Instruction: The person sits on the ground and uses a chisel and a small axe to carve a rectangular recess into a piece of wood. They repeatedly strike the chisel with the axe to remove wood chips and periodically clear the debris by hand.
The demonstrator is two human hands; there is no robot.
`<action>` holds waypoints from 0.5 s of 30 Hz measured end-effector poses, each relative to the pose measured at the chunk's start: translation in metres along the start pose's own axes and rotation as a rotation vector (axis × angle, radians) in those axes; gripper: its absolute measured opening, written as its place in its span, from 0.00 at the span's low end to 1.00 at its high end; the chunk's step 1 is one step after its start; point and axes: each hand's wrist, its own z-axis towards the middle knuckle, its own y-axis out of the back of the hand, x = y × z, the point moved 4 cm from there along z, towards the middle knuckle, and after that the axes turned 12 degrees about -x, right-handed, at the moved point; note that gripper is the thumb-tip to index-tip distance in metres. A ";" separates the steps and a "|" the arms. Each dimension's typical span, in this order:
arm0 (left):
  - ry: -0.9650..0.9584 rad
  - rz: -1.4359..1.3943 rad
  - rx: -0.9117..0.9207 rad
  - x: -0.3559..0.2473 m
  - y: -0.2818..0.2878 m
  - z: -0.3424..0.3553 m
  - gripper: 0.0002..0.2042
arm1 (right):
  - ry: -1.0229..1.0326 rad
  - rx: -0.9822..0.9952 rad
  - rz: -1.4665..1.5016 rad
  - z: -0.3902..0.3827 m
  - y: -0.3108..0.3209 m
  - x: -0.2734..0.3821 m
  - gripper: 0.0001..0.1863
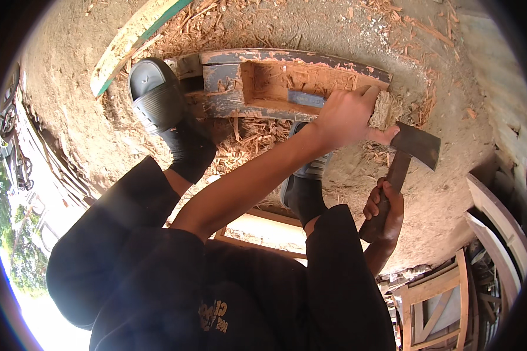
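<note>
A hatchet (417, 145) is in my right hand (386, 210), whose fingers wrap round its wooden handle. The blade is raised beside the right end of a curved wooden beam (223, 88) with peeling dark paint. My left hand (348, 117) grips that right end, next to a pale, splintered piece of wood (382, 111). Its thumb reaches toward the hatchet head; whether they touch I cannot tell. A long recess with raw reddish walls is cut into the beam. Inside it lies a flat blue-grey bar (306, 98), partly behind my left hand.
My sandalled feet (155, 93) stand at the beam's near side. Wood chips (255, 137) litter the dirt ground. A green-edged plank (137, 44) lies at the upper left. Wooden frames (436, 286) and curved boards (500, 222) lean at the right, near a corrugated wall (495, 76).
</note>
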 end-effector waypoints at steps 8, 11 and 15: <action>0.005 0.123 0.093 0.007 -0.018 -0.007 0.30 | 0.031 -0.004 -0.009 -0.005 -0.007 0.008 0.12; 0.049 0.149 0.221 0.006 -0.031 -0.004 0.34 | 0.073 -0.027 0.120 -0.005 -0.003 0.015 0.12; -0.088 0.089 0.206 0.011 -0.023 -0.004 0.40 | 0.099 0.071 0.051 -0.007 -0.018 0.018 0.13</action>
